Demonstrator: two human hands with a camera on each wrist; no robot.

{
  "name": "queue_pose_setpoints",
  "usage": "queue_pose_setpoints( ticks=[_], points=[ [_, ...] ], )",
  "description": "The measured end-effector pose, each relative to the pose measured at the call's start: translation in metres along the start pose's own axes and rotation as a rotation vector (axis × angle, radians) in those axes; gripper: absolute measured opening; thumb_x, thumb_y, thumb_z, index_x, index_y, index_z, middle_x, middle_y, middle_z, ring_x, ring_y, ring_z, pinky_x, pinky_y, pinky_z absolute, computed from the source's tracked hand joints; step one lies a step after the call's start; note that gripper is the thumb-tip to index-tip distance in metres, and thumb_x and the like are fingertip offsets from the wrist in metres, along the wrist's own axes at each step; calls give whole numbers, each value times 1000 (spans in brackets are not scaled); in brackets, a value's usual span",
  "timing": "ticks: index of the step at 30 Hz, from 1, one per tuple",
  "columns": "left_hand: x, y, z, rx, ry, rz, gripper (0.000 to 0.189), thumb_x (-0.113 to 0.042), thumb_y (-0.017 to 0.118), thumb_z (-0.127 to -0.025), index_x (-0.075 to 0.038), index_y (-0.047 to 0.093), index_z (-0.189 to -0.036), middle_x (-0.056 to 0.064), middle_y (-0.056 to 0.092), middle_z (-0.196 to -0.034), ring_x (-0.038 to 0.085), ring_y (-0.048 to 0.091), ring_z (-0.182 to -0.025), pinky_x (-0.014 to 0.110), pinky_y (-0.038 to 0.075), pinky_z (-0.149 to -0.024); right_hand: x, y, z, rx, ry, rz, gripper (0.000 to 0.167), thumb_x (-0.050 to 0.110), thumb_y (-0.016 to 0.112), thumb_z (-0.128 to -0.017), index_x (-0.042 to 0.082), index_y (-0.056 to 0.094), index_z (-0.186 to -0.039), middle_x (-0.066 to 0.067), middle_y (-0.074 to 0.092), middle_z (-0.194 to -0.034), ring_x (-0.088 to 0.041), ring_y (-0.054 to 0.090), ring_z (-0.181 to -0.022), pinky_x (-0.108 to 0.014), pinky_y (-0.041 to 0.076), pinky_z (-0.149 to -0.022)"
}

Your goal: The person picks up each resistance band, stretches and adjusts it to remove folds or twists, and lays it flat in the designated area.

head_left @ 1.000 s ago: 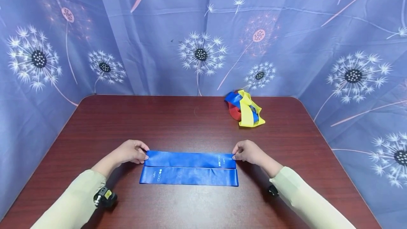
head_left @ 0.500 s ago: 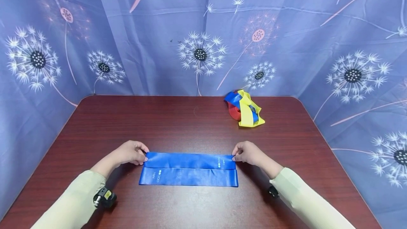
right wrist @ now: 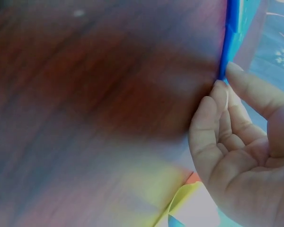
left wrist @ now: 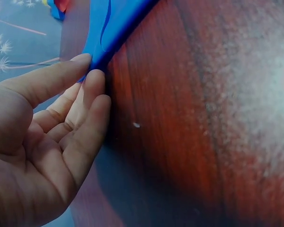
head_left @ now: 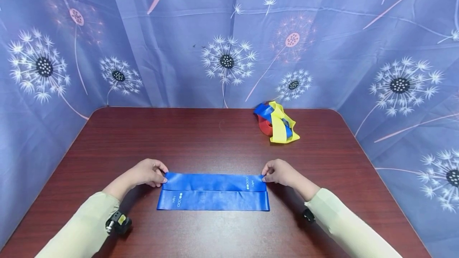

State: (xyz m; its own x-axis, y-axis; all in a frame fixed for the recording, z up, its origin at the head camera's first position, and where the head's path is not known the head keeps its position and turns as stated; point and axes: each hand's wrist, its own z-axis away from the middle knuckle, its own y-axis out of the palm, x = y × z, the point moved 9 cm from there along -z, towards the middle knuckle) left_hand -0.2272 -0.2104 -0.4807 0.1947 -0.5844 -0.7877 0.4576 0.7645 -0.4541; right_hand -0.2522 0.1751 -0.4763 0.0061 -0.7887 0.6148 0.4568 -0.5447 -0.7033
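Note:
A blue resistance band (head_left: 215, 181) lies stretched out flat near the front of the table, its upper strip overlapping a lower strip (head_left: 222, 201). White "Light" lettering and small circles show at opposite ends of the two strips. My left hand (head_left: 148, 171) pinches the upper strip's far left corner between thumb and fingers, and the left wrist view shows the blue end (left wrist: 102, 47) at the fingertips. At the far right corner my right hand (head_left: 279, 171) pinches the same strip. The right wrist view has the blue edge (right wrist: 231, 42) between thumb and forefinger.
A loose heap of yellow, blue and red bands (head_left: 277, 124) sits at the table's back right. Blue dandelion-print curtain (head_left: 172, 43) hangs behind and along both sides of the dark red wooden table (head_left: 172, 134). A black wrist camera (head_left: 120, 222) is on the left sleeve.
The upper strip has come slightly toward me, covering a little more of the lower one. Both hands keep their pinch at the corners and have hardly moved.

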Motion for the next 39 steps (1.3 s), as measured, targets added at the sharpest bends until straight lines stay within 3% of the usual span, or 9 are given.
queue_pose_setpoints(
  ticks=[9,20,30,34,39],
  points=[
    [-2,-2,0,-6,0,-38,26,1,74,-85,14,64,-106,1,68,-73,12,64,-64,31,58,-61,0,-1,0,14,3,31,9,6,79,-86,5,71,-88,-2,58,-71,-16,52,-67,-26,44,-63],
    [-1,-9,-2,-12,-18,-96,19,-4,71,-88,9,66,-102,8,72,-81,14,65,-66,33,58,-63,0,-3,1,55,1,2,9,11,77,-89,4,71,-92,-1,60,-70,-15,53,-65,-26,44,-61],
    [-12,-11,-5,-39,59,-112,25,-12,68,-92,6,67,-109,8,71,-85,15,64,-72,33,52,-62,5,-6,-1,47,-106,2,8,10,69,-94,3,72,-92,-2,62,-71,-15,56,-66,-28,47,-65],
    [-17,-12,-8,-72,84,-99,25,-12,68,-93,6,67,-110,7,71,-84,14,63,-72,32,52,-63,7,-13,-3,23,-133,-14,9,12,69,-94,3,72,-94,-5,65,-74,-16,57,-68,-29,48,-68],
    [-30,-16,-14,-139,127,-110,25,-12,68,-92,6,68,-110,9,70,-83,14,62,-73,31,52,-62,9,-35,-4,-84,-134,-27,12,16,70,-96,5,71,-99,-8,71,-88,-18,60,-81,-30,51,-74]
  ],
)
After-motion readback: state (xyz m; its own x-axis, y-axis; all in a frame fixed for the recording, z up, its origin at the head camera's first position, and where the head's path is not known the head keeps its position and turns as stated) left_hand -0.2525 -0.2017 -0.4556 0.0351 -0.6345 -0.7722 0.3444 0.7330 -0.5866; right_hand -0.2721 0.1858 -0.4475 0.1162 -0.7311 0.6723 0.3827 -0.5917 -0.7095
